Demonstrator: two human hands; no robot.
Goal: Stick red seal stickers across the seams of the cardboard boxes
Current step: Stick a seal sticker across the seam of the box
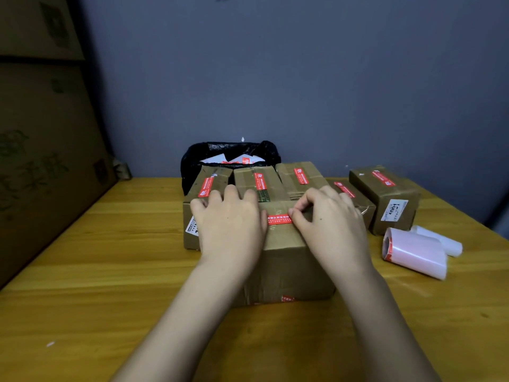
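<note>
A large cardboard box (286,260) stands on the wooden table (82,285) right in front of me. A red seal sticker (278,219) lies across the seam on its top. My left hand (230,224) rests flat on the box top, its edge touching the sticker's left end. My right hand (327,219) pinches the sticker's right end between thumb and forefinger. Behind the big box stand several smaller boxes, each with a red sticker on top, among them box (261,186) and box (385,197).
A roll of sticker backing (413,250) lies on the table at the right, a second roll (440,241) behind it. A black bin bag (228,155) with paper scraps sits against the wall. Large cartons (41,161) are stacked at the left.
</note>
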